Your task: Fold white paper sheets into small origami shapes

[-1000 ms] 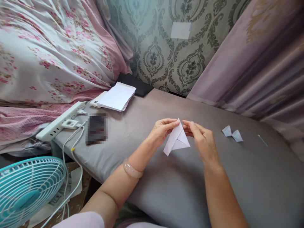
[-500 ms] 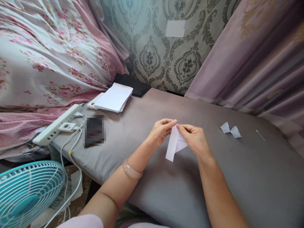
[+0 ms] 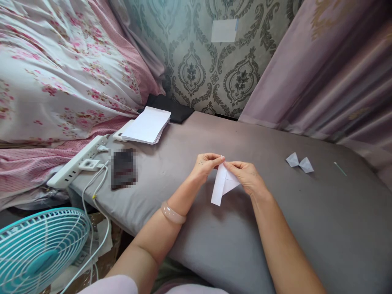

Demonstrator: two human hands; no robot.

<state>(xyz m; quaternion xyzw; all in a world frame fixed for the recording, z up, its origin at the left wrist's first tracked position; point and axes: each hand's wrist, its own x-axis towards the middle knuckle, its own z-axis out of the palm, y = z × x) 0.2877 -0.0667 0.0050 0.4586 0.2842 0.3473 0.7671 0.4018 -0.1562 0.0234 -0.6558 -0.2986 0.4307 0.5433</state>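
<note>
A folded sheet of white paper (image 3: 219, 185) is held up over the grey-covered surface, with a long strip hanging down on its left and a triangular flap on its right. My left hand (image 3: 208, 165) pinches its top point between thumb and fingers. Just right of that point, my right hand (image 3: 247, 176) grips the upper edge, thumb on the near side. Both hands nearly touch at the top, and their fingers partly cover the paper there. Farther right lie small folded paper pieces (image 3: 305, 165), apart from my hands.
A stack of white paper (image 3: 147, 125) rests at the back left, by a black flat item (image 3: 180, 113). Nearer are a blurred dark object (image 3: 123, 168), a white power strip (image 3: 76, 163) with cables, and a turquoise fan (image 3: 44, 253). A thin stick (image 3: 339, 168) lies far right.
My right hand has come in from the paper's right side and closed on its upper edge near my left fingers. The paper has turned, so its left strip hangs more upright.
</note>
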